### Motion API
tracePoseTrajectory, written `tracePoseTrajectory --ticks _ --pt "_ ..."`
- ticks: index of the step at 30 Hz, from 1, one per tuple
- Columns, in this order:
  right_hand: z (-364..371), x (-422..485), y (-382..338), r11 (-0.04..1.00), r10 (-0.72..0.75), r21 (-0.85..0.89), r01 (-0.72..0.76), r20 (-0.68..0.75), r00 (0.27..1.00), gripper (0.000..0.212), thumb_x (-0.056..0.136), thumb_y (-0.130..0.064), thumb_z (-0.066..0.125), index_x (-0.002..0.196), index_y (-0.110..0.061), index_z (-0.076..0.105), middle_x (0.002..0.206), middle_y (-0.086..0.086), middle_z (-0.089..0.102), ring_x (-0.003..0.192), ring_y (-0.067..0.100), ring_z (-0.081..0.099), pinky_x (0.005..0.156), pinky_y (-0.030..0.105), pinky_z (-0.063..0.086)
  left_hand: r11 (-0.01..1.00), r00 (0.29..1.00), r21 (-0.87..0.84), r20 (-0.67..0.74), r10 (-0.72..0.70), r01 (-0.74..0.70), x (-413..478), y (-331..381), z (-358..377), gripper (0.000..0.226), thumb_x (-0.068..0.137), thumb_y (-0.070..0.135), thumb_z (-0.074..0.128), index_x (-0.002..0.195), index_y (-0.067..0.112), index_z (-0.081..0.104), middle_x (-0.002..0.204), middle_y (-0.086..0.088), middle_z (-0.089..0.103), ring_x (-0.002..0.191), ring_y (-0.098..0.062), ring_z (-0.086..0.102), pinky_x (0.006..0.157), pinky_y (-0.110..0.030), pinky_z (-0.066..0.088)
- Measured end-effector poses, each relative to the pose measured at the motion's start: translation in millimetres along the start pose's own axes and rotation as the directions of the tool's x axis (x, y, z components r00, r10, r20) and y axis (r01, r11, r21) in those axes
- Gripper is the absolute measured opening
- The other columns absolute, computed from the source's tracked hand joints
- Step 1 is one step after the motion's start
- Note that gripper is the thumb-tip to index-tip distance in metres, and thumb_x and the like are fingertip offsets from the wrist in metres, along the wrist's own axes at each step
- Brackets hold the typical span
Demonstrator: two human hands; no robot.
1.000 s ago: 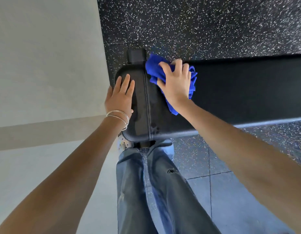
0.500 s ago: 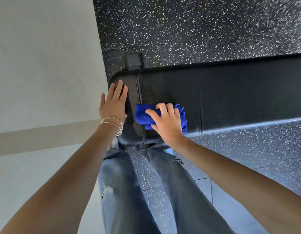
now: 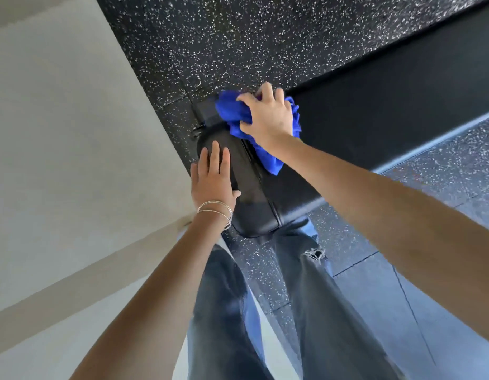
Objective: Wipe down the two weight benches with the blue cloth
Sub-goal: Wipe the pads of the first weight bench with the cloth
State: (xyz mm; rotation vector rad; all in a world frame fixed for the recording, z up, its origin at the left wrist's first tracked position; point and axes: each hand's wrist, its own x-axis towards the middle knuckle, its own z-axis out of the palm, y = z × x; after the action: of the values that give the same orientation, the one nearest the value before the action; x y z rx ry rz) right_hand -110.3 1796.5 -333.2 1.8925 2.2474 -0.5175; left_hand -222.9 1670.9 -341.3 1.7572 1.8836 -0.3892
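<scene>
A black padded weight bench (image 3: 388,105) runs from the lower middle of the view away to the far right, standing on a black rubber floor (image 3: 210,37) flecked with white. Its short end cushion (image 3: 248,198) lies at the left end, parted from the long pad by a seam.

The right hand (image 3: 268,116) sits on the far edge of the bench just right of that seam, with the blue cloth (image 3: 232,111) bunched beneath it. The fingers curl over the bundle and down past the far edge of the pad, and the thumb closes in from the left, so the cloth is gripped and pressed against the upholstery. One fold sticks out to the left over a black frame piece (image 3: 206,113) at the bench's end. A loose tail hangs toward the near side along the seam, lying on the pad.

The left hand (image 3: 213,182) lies flat on the left side of the end cushion, fingers straight and close together, pointing away, holding nothing. Thin silver bangles (image 3: 215,211) circle its wrist.

Below the bench end are the person's legs in blue jeans (image 3: 320,297), with a small rip at the right knee. A pale wall (image 3: 59,119) fills the left of the view, with a beige baseboard (image 3: 100,270) running across it. Only this one bench is in sight.
</scene>
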Motion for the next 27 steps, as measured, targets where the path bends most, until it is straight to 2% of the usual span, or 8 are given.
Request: tracePoseTrajectory --ticks 2,5,8,12,17,20,23,27 --pt "9 -47 19 0.999 0.025 0.027 -0.024 -0.052 0.998 0.048 0.081 -0.028 0.062 0.128 -0.027 0.051 0.123 0.011 0.045 0.108 0.033 0.042 0.089 0.042 0.038 0.997 0.997 0.008 -0.011 0.072 -0.072 1 -6 -1 0.094 0.083 0.041 0.065 0.151 0.018 0.003 0.160 -0.004 -0.005 0.146 -0.026 0.003 0.119 -0.043 0.009" --pt "37 -129 38 0.964 0.238 0.148 -0.220 -0.112 0.965 0.048 0.076 -0.021 0.068 0.123 -0.022 0.059 0.116 0.016 0.051 0.100 0.038 0.047 0.088 0.047 0.042 0.984 0.988 0.096 -0.004 0.153 -0.152 3 -12 -6 0.091 0.086 0.041 0.062 0.151 0.015 0.004 0.159 -0.011 -0.003 0.144 -0.031 0.009 0.119 -0.045 0.009" --pt "70 -192 29 0.829 0.512 0.325 -0.456 -0.110 0.852 0.049 0.074 -0.010 0.071 0.121 -0.016 0.061 0.112 0.020 0.050 0.096 0.039 0.046 0.088 0.050 0.043 0.958 0.975 0.189 -0.006 0.223 -0.218 3 -14 -9 0.088 0.088 0.043 0.058 0.151 0.012 0.004 0.158 -0.015 0.000 0.142 -0.034 0.013 0.118 -0.048 0.008" --pt "93 -207 0 0.562 0.745 0.539 -0.628 0.000 0.667 0.052 0.079 -0.008 0.066 0.128 -0.016 0.053 0.119 0.018 0.041 0.106 0.034 0.039 0.099 0.034 0.028 0.934 0.969 0.264 0.006 0.246 -0.239 2 -11 -9 0.088 0.088 0.048 0.056 0.150 0.010 0.007 0.157 -0.019 0.002 0.143 -0.037 0.010 0.117 -0.052 0.008" --pt "72 -186 44 0.546 0.785 0.509 -0.665 -0.033 0.619 0.049 0.083 -0.009 0.058 0.129 -0.024 0.050 0.123 0.013 0.040 0.108 0.034 0.038 0.094 0.044 0.038 0.817 0.864 0.315 0.020 0.504 -0.484 -1 12 0 0.088 0.084 0.049 0.060 0.151 0.024 0.009 0.159 -0.007 0.002 0.145 -0.038 0.001 0.114 -0.059 0.004" --pt "44 -155 112 0.455 0.866 0.498 -0.738 -0.056 0.497 0.045 0.088 -0.011 0.051 0.130 -0.028 0.048 0.128 0.011 0.038 0.113 0.036 0.037 0.097 0.049 0.039 0.791 0.856 0.350 0.071 0.512 -0.502 1 24 9 0.090 0.083 0.052 0.060 0.150 0.031 0.005 0.159 -0.005 0.000 0.145 -0.038 -0.001 0.114 -0.058 0.004" --pt "20 -127 175 0.293 0.928 0.558 -0.776 0.030 0.372 0.040 0.092 -0.015 0.049 0.128 -0.031 0.048 0.134 0.010 0.036 0.120 0.037 0.036 0.101 0.050 0.036 0.788 0.859 0.363 0.081 0.506 -0.498 0 24 17 0.092 0.082 0.050 0.063 0.150 0.032 0.004 0.159 -0.006 -0.003 0.145 -0.040 -0.001 0.115 -0.056 0.005" --pt "26 -127 179 0.274 0.935 0.593 -0.757 0.021 0.355 0.043 0.092 -0.017 0.049 0.132 -0.031 0.046 0.136 0.011 0.035 0.119 0.037 0.038 0.100 0.048 0.037 0.786 0.864 0.379 0.081 0.498 -0.489 -1 27 17 0.092 0.081 0.047 0.066 0.151 0.030 0.008 0.159 -0.008 -0.002 0.144 -0.041 0.001 0.115 -0.052 0.009"
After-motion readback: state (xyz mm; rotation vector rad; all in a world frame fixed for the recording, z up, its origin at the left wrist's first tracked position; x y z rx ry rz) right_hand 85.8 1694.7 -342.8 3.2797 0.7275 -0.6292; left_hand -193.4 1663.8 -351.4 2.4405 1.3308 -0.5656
